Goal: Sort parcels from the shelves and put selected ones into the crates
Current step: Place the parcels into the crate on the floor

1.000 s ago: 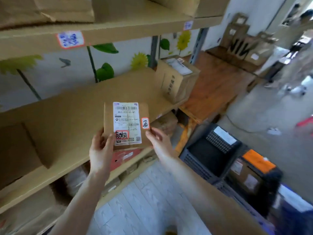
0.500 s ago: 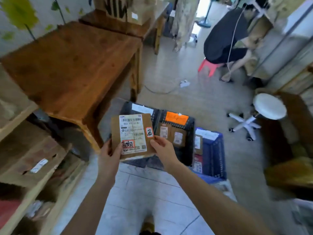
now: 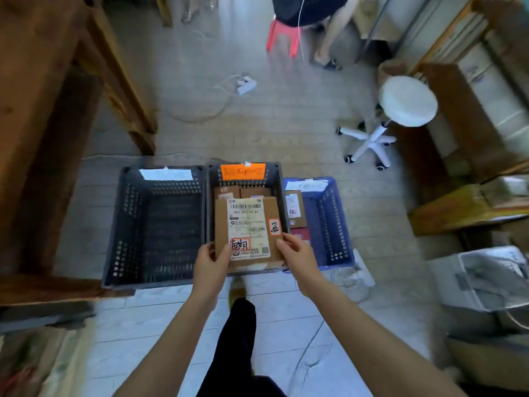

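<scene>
Right, you've got the parcel (image 3: 249, 229) held flat, label (image 3: 248, 222) up, directly over the orange-tagged crate (image 3: 210, 179), above the other parcels (image 3: 229, 191) lying in it. Your left hand (image 3: 213, 260) pinches the near-left corner, thumb on top. Your right hand (image 3: 297, 250) pinches the near-right edge, thumb just below the small sticker (image 3: 274, 227). The hands are apart, one each side, both clamped on the parcel.

Handling, my read:
- **Weight:** small flat cardboard box, likely light, since two fingertip pinches carry it level.
- **Stiffness:** stiff enough, no sag visible at the far edge.
- **Grip surface:** bare card should give decent friction. The label is probably slicker, so keep your fingers off it.
- **Contents:** can't tell, so don't assume it's drop-proof.

Taking hold at the edges and corners is fine as is. One hand round a short edge would likely do too.

The dark crate (image 3: 114, 224) sits against the left of the orange-tagged crate, and the blue crate (image 3: 335, 219) against its right. If orange is the correct bin, lower the parcel in flat rather than toss it. The far edge could catch that crate's rim.
</scene>
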